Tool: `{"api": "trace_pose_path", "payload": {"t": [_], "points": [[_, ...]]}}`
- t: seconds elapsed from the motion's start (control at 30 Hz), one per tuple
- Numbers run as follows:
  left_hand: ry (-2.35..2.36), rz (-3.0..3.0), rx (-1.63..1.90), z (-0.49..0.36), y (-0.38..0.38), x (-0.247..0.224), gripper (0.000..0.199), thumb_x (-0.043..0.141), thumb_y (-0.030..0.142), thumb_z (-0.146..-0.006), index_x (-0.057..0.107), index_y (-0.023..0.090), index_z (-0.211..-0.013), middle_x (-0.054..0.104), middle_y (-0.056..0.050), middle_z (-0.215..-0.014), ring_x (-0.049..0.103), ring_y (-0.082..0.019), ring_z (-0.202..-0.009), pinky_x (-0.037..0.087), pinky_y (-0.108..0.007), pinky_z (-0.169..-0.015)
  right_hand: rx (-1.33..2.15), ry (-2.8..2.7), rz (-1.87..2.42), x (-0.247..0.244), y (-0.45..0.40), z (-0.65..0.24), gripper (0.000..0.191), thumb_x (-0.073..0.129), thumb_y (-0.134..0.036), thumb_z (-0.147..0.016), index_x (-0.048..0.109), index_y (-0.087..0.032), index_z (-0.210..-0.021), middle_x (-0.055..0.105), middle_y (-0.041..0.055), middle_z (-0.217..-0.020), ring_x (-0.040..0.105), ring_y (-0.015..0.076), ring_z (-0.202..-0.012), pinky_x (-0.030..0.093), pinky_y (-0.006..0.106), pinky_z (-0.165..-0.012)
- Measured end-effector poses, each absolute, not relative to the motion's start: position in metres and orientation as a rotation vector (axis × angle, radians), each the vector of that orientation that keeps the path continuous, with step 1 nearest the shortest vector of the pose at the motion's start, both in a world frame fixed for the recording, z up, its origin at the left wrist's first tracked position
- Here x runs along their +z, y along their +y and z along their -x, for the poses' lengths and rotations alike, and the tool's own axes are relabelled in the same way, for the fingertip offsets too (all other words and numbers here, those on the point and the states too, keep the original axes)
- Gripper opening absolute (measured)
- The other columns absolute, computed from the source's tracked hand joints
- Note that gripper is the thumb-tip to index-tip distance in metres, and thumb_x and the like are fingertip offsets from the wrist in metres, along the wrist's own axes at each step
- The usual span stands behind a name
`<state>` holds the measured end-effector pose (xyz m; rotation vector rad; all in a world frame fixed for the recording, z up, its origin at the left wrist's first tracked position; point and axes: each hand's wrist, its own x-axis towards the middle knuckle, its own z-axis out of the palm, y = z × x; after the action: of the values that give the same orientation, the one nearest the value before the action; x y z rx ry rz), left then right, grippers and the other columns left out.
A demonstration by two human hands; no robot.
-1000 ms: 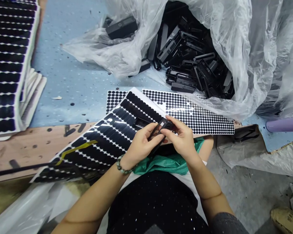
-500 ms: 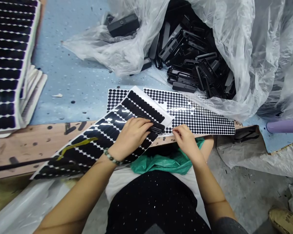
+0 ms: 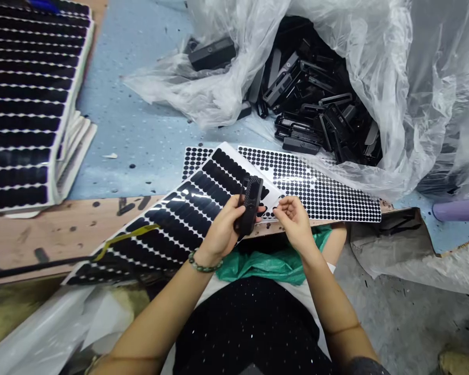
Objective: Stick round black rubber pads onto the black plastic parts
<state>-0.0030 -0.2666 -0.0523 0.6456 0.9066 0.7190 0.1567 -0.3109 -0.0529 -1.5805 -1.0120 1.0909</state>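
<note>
Between the thumb and fingers of my left hand [image 3: 224, 229] is a black plastic part [image 3: 249, 205], tilted up with its long side toward my right hand. My right hand [image 3: 294, 221] is pinched just right of it, with a small black dot [image 3: 274, 210] at the fingertips. Under my left hand lies a sheet of black oblong stickers [image 3: 187, 203], its white backing corner pointing away from me. Beneath that, a white sheet of round black dots [image 3: 328, 195] stretches to the right.
Many black parts [image 3: 320, 114] fill an open clear plastic bag [image 3: 394, 104] at the back right. A stack of sticker sheets [image 3: 27, 109] is at the left. A yellow strip [image 3: 131, 234] lies across the near sheet. A purple tube [image 3: 459, 210] is at the right edge.
My left hand has turned and raised the black part off the sheet, from lying flat to upright. My right hand stays pinched near it. The whole view has shifted slightly.
</note>
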Motion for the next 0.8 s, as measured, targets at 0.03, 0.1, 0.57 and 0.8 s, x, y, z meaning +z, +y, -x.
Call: {"api": "trace_pose_path", "payload": {"t": [0.03,0.1,0.57,0.8], "points": [[0.887,-0.631,0.736,-0.001,-0.269,-0.053,0.033,0.068,0.038,-0.074,0.054,0.019,-0.097,0.071,-0.004,-0.086,0.068,-0.017,-0.073,0.056,-0.032,-0.071,1.142,-0.937,1.502,-0.049,-0.311,-0.154,0.014,0.061,-0.032,-0.078,0.051,-0.024,-0.083,0.055,-0.0022,-0.076,0.056,0.0145,-0.071,0.049,0.029,-0.069],[0.852,-0.639,0.786,-0.006,-0.273,-0.054,0.033,0.069,0.038,-0.074,0.055,0.020,-0.098,0.070,-0.003,-0.087,0.068,-0.020,-0.083,0.056,-0.035,-0.078,1.214,-0.888,1.392,-0.042,-0.311,-0.148,0.014,0.063,-0.034,-0.077,0.054,-0.023,-0.080,0.057,-0.0010,-0.079,0.057,0.0143,-0.072,0.051,0.030,-0.070],[0.780,-0.766,0.942,-0.009,-0.277,-0.061,0.031,0.071,0.042,-0.078,0.061,0.022,-0.099,0.068,-0.002,-0.098,0.064,-0.018,-0.094,0.050,-0.034,-0.089,1.019,-1.064,1.427,-0.035,-0.305,-0.136,0.012,0.062,-0.031,-0.079,0.061,-0.022,-0.071,0.055,0.0040,-0.094,0.055,0.0175,-0.090,0.050,0.031,-0.076],[0.782,-0.802,0.963,-0.009,-0.275,-0.061,0.030,0.072,0.041,-0.078,0.063,0.023,-0.101,0.067,-0.003,-0.102,0.062,-0.019,-0.101,0.047,-0.036,-0.098,1.016,-1.108,1.423,-0.035,-0.301,-0.138,0.011,0.062,-0.030,-0.079,0.061,-0.023,-0.071,0.055,0.0029,-0.090,0.055,0.0173,-0.088,0.049,0.032,-0.077]]}}
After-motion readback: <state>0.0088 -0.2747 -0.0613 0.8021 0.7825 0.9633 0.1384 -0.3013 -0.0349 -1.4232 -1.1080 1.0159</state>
